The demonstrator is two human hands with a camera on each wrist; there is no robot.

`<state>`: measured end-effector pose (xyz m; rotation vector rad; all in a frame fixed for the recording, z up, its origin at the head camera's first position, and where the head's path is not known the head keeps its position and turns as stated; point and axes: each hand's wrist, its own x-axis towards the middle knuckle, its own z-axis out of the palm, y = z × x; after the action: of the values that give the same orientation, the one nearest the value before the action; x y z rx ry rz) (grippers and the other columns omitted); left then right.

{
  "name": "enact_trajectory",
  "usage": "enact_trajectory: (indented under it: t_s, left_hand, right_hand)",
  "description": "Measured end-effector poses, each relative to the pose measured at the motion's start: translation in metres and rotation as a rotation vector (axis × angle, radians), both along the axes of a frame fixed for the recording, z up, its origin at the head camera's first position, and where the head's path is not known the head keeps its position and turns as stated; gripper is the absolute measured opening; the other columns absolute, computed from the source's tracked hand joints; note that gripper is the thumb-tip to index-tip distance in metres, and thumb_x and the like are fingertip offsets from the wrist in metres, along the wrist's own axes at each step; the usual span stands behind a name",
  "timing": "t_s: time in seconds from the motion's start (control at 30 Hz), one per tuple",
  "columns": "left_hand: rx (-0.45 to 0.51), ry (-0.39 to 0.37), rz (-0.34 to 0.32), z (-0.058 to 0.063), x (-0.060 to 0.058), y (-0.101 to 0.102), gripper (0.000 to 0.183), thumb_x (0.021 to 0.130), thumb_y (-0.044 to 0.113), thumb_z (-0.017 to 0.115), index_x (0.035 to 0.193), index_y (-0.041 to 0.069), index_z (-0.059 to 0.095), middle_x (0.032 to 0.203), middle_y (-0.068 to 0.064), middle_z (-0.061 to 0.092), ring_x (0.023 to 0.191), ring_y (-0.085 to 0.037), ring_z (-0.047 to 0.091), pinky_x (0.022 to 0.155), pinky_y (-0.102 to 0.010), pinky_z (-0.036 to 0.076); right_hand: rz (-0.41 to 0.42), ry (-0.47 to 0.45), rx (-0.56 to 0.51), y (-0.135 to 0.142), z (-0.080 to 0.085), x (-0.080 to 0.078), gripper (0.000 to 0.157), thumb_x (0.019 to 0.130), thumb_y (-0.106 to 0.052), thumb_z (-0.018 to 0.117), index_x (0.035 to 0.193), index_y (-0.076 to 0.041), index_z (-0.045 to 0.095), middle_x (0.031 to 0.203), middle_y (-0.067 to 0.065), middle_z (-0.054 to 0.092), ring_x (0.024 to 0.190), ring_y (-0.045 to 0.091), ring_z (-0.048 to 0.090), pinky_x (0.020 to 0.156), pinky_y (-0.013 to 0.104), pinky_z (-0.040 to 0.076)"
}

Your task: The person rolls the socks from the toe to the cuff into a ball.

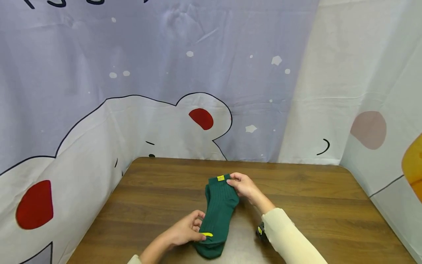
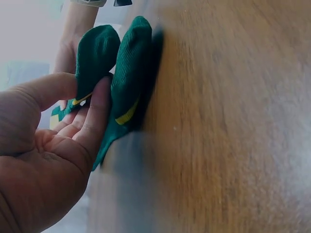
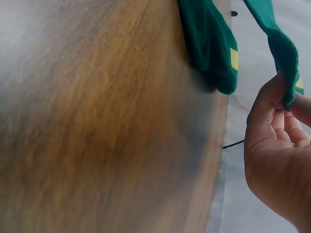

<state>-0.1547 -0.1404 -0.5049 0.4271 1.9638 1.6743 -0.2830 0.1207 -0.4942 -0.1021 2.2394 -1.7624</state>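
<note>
Two dark green socks lie one over the other in the head view, the upper sock (image 1: 217, 209) nearly covering the lower sock (image 1: 211, 253). My left hand (image 1: 184, 230) pinches the upper sock near its toe, thumb beside a yellow stripe. At the far end, my right hand (image 1: 244, 187) pinches the cuff by its yellow label (image 1: 220, 178). From the left wrist, the upper sock (image 2: 97, 51) shows raised apart from the lower sock (image 2: 133, 63), which rests on the table. In the right wrist view, the held cuff (image 3: 286, 58) is likewise separated from the lower sock (image 3: 209, 48).
The brown wooden table (image 1: 316, 205) extends around the socks. Behind it and along both sides hangs a printed cloth (image 1: 257, 91). A small black device (image 1: 261, 231) sits at the right wrist, by the cream sleeve (image 1: 290, 234).
</note>
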Motion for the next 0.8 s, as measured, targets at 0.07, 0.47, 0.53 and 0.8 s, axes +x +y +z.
enact_trajectory:
  t_s: [0.07, 0.47, 0.53, 0.8]
  left_hand:
    - [-0.002, -0.001, 0.007, 0.000, 0.000, -0.001, 0.055, 0.081, -0.010, 0.072, 0.126, -0.002, 0.041, 0.083, -0.002, 0.052, 0.068, -0.007, 0.047, 0.060, -0.016, 0.042]
    - [-0.112, 0.083, 0.027, -0.006, 0.001, -0.003, 0.052, 0.081, -0.010, 0.072, 0.123, 0.000, 0.044, 0.082, 0.001, 0.042, 0.066, -0.006, 0.040, 0.057, -0.015, 0.036]
    - [-0.171, 0.127, 0.015, -0.005, 0.001, -0.002, 0.051, 0.080, -0.008, 0.074, 0.122, 0.002, 0.046, 0.081, 0.001, 0.042, 0.066, -0.005, 0.040, 0.058, -0.016, 0.035]
    - [-0.394, 0.262, -0.039, 0.004, 0.003, -0.001, 0.053, 0.077, 0.000, 0.083, 0.119, 0.005, 0.051, 0.081, 0.000, 0.048, 0.068, -0.008, 0.048, 0.060, -0.021, 0.036]
  right_hand:
    - [-0.001, 0.000, -0.012, -0.002, -0.001, -0.001, 0.021, 0.100, -0.018, 0.063, 0.117, -0.005, 0.064, 0.085, -0.002, 0.063, 0.071, 0.012, 0.056, 0.059, 0.029, 0.050]
    - [0.004, -0.034, -0.035, -0.009, -0.006, -0.002, 0.018, 0.099, -0.016, 0.064, 0.113, -0.005, 0.064, 0.081, -0.003, 0.062, 0.068, 0.012, 0.054, 0.058, 0.028, 0.049]
    - [0.016, -0.020, -0.025, -0.010, -0.007, -0.001, 0.018, 0.099, -0.017, 0.064, 0.112, -0.006, 0.065, 0.082, -0.002, 0.063, 0.069, 0.012, 0.055, 0.058, 0.028, 0.050]
    - [0.061, -0.012, 0.028, -0.016, -0.012, 0.000, 0.017, 0.100, -0.018, 0.063, 0.113, -0.008, 0.066, 0.086, -0.002, 0.066, 0.072, 0.012, 0.057, 0.059, 0.029, 0.050]
